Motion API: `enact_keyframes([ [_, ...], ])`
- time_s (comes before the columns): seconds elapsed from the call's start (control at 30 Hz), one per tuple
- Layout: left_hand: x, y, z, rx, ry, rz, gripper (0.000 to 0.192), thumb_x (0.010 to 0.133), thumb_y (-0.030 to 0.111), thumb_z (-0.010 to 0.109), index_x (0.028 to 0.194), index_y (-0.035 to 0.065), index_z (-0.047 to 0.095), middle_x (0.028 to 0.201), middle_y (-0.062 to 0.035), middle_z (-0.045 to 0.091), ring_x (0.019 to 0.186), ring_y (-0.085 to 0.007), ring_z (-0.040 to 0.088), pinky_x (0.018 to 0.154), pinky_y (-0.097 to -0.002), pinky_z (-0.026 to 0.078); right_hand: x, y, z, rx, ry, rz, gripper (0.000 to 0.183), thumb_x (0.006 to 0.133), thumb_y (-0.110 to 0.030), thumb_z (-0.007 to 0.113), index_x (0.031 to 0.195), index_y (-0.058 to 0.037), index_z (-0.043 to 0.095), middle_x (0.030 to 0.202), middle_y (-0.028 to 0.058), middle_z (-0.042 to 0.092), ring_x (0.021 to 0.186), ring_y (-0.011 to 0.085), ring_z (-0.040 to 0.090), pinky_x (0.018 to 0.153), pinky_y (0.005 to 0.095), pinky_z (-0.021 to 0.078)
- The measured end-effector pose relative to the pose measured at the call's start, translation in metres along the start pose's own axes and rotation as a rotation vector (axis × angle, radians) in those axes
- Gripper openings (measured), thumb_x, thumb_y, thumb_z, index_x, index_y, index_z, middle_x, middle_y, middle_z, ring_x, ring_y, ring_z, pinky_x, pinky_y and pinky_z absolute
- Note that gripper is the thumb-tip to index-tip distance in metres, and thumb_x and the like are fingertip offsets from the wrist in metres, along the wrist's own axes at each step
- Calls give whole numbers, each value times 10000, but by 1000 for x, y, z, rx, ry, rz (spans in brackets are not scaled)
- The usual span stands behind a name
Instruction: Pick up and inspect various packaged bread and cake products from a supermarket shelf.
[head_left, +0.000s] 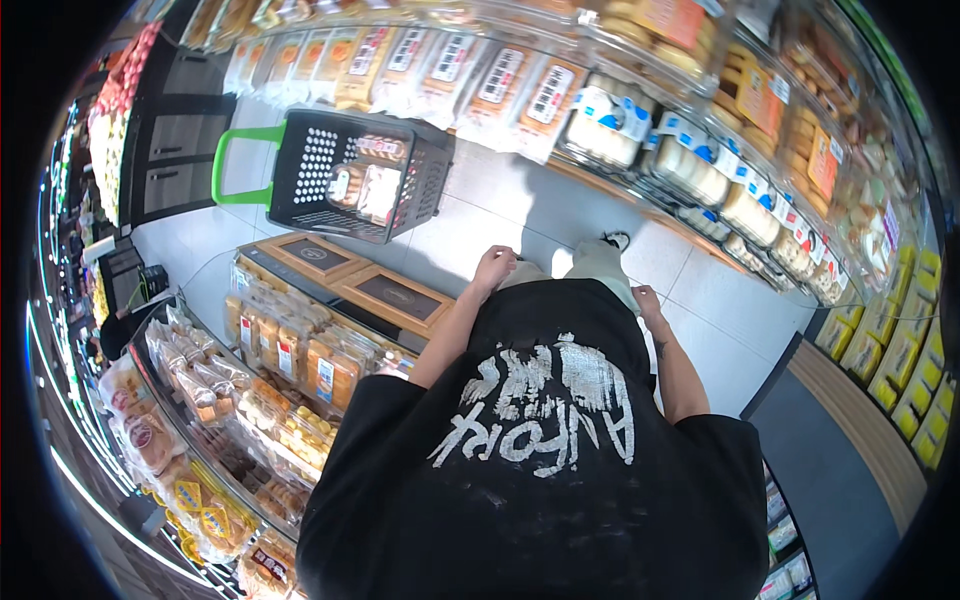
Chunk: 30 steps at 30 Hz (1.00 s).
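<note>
Both my arms hang down beside the black T-shirt. My left hand is beside the light trousers, its fingers loosely curled; whether they close on anything does not show. On the other side, my right hand hangs near the trouser leg, with its fingers partly hidden from this angle. Neither hand touches the shopping basket, a dark plastic one with a green handle, which stands on the tiled floor. Several clear packs of baked goods lie inside it.
A long shelf of packaged bread and pastries runs across the top and right. At the lower left, a wood-framed display holds packaged bread. Yellow packages fill shelves at the far right, above a grey panel.
</note>
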<state>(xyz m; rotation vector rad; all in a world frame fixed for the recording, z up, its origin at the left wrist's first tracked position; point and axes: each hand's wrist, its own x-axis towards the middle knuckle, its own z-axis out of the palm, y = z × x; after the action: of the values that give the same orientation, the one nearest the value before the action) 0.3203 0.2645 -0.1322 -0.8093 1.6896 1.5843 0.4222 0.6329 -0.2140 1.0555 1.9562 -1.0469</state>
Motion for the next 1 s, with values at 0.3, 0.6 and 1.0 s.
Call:
enact_keyframes([
  [0.3, -4, -132, -194, 15, 124, -292, 287, 876, 250, 496, 1039, 18, 542, 844, -68, 604, 657, -137, 599, 566, -265, 493, -43, -93, 86, -218, 164, -163, 389, 741, -368, 595, 928, -33, 655, 931, 233, 638, 944, 351, 607, 833, 365, 468],
  [0.6, 40, -104, -216, 94, 108, -373, 277, 865, 223, 483, 1034, 12, 547, 838, -74, 613, 705, -149, 611, 562, -263, 477, -55, -152, 56, 147, -484, -67, 247, 761, -134, 534, 915, 6, 667, 769, 73, 632, 697, 146, 576, 608, 271, 475],
  [1.0, 160, 199, -178, 323, 381, 539, 288, 812, 153, 533, 1041, -20, 547, 908, -172, 603, 856, -260, 600, 765, -350, 471, 34, -424, 161, 234, -333, -269, 326, 835, -310, 568, 1069, -87, 531, 959, 59, 580, 900, 157, 559, 766, 302, 458],
])
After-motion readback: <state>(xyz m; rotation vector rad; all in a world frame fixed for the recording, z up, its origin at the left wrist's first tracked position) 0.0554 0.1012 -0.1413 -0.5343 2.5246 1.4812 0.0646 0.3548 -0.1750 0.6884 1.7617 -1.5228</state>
